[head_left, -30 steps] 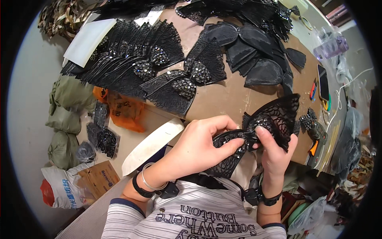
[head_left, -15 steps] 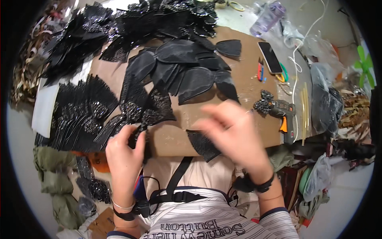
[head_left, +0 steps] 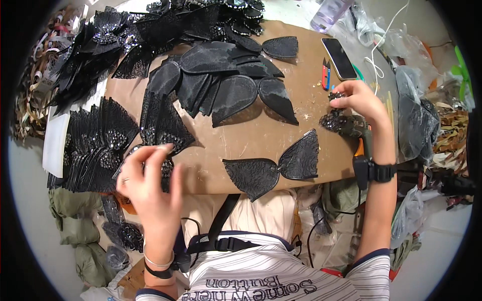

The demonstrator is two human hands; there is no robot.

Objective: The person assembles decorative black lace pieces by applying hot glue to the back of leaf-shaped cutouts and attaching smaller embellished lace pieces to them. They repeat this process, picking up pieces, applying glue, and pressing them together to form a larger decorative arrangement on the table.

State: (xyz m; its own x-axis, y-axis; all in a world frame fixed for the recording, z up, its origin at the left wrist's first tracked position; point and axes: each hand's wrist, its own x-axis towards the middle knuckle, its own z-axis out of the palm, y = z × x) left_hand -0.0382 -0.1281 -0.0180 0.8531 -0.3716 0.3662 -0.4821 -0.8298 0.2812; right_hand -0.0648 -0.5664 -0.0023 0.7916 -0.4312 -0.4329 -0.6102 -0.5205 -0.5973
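Observation:
A black lace bow-shaped piece [head_left: 256,175] lies flat on the brown board in front of me, its two wings spread. My left hand [head_left: 153,183] hovers at the near edge of a row of black bows with beaded centres [head_left: 108,143], thumb and fingers apart; I see nothing held in it. At the right, my right hand [head_left: 359,100] pinches a small black beaded piece [head_left: 336,95], partly hidden by the fingers. Just below it rests a glue gun [head_left: 355,128] with an orange trigger, and more dark beaded clusters [head_left: 334,122] lie by its nozzle.
Plain black bow pieces [head_left: 221,95] overlap mid-board; glittering black ones [head_left: 170,25] heap behind them. Red-and-blue snips [head_left: 326,75], a phone [head_left: 339,59], a white cable [head_left: 374,70] and a purple-tinted bottle [head_left: 329,15] are at the right. A white panel [head_left: 56,145] stands left.
My right hand has moved right from above the lace bow to the beaded clusters by the glue gun. The bow now lies fully in sight. My left hand's fingers have spread.

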